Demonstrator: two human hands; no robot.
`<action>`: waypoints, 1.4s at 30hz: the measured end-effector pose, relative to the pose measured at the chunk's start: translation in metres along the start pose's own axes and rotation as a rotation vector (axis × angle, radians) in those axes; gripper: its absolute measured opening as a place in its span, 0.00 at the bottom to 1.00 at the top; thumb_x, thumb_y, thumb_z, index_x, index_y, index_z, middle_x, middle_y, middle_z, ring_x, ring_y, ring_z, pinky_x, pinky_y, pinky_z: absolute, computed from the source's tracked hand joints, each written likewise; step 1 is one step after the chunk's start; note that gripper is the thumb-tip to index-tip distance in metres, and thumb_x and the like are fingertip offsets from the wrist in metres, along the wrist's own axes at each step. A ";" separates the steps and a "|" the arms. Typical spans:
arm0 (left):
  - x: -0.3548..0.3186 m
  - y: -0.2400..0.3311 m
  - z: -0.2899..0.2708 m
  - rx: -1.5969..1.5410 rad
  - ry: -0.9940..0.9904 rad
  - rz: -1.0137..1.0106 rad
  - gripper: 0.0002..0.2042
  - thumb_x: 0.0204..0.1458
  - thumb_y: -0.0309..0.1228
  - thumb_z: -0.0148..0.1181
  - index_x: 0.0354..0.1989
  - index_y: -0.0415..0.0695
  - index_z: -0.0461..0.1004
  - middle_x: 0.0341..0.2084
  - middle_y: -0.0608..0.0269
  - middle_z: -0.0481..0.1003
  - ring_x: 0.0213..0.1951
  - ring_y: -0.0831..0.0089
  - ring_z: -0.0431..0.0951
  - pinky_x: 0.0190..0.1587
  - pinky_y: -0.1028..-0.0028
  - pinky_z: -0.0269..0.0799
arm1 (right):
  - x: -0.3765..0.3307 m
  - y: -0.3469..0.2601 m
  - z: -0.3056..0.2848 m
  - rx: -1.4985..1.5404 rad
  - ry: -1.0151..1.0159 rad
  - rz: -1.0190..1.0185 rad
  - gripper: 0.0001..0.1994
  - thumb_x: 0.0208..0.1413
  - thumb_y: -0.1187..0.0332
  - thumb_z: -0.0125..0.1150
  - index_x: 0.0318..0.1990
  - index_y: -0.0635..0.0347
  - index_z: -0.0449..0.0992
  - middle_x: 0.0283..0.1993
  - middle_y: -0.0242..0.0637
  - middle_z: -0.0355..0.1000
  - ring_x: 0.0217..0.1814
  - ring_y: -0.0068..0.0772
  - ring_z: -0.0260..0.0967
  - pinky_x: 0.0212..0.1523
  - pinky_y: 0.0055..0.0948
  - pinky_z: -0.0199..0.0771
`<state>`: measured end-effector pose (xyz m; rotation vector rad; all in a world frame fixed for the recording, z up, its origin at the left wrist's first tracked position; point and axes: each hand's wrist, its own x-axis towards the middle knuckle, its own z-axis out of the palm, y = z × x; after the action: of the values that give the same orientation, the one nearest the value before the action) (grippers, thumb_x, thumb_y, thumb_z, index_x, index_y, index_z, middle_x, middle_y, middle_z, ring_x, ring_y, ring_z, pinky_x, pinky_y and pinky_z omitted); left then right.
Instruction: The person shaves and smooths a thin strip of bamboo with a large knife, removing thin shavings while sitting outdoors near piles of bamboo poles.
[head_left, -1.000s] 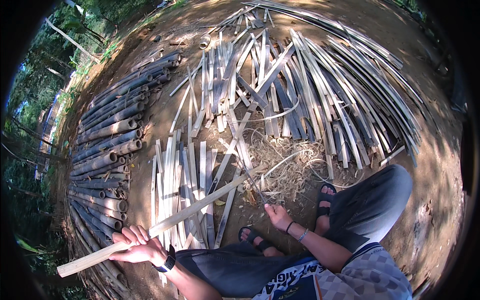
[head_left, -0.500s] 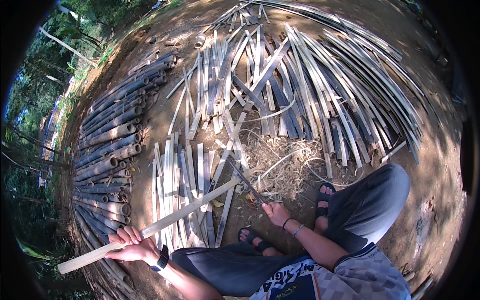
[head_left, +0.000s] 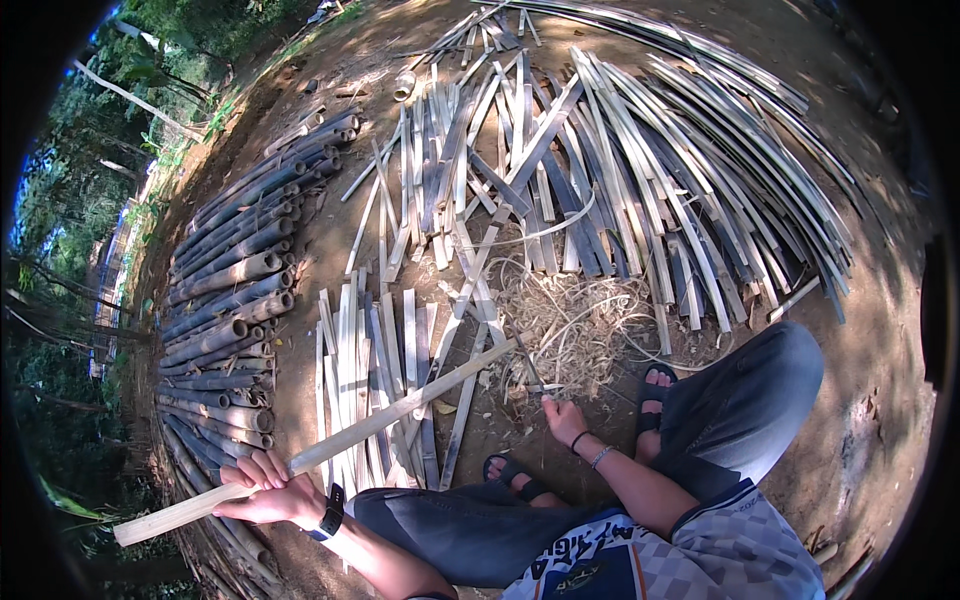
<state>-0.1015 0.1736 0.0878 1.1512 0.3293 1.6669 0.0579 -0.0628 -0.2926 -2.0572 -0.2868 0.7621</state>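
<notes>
My left hand (head_left: 265,490) is closed around a long pale bamboo strip (head_left: 400,408), which slants up and to the right across my view. The strip's near end sticks out beyond my fingers at the lower left. In my right hand (head_left: 565,420) is a knife (head_left: 529,366), its narrow dark blade pointing away from me. The blade is right by the far end of the strip; whether it touches cannot be made out. Beneath and beyond that end lies a heap of curly bamboo shavings (head_left: 575,330).
Split bamboo strips (head_left: 360,350) lie in a bundle under the held one. More strips (head_left: 680,190) fan out ahead and to the right. Dark whole bamboo poles (head_left: 230,310) are stacked at the left. My sandalled feet (head_left: 655,395) rest on the dirt ground near the shavings.
My right hand has shifted slightly right, and the knife has moved from across the strip to its far end, with the blade steeper. My left hand keeps its hold on the strip.
</notes>
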 end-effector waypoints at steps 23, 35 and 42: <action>-0.021 0.084 -0.020 0.143 0.054 0.118 0.27 0.59 0.61 0.31 0.21 0.51 0.53 0.09 0.72 0.50 0.10 0.83 0.48 0.07 0.85 0.46 | -0.060 -0.119 -0.060 0.611 -0.366 0.152 0.28 0.64 0.45 0.38 0.27 0.63 0.67 0.10 0.29 0.55 0.05 0.22 0.52 0.06 0.25 0.52; -0.014 0.052 0.008 0.285 0.302 0.110 0.28 0.58 0.63 0.28 0.20 0.52 0.50 0.11 0.73 0.48 0.12 0.82 0.48 0.10 0.83 0.45 | -0.076 -0.066 0.016 0.237 -0.335 0.007 0.24 0.63 0.53 0.45 0.24 0.66 0.71 0.17 0.41 0.68 0.18 0.31 0.65 0.24 0.35 0.65; -0.014 0.049 0.014 0.346 0.322 0.173 0.28 0.58 0.64 0.29 0.21 0.52 0.52 0.11 0.73 0.49 0.12 0.82 0.49 0.09 0.83 0.46 | -0.081 -0.067 0.030 0.381 -0.548 -0.252 0.22 0.64 0.54 0.45 0.28 0.66 0.69 0.19 0.42 0.71 0.23 0.37 0.73 0.27 0.37 0.72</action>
<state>-0.1192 0.1367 0.1208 1.1842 0.7645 2.0055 -0.0189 -0.0422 -0.2167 -1.3979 -0.6400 1.1167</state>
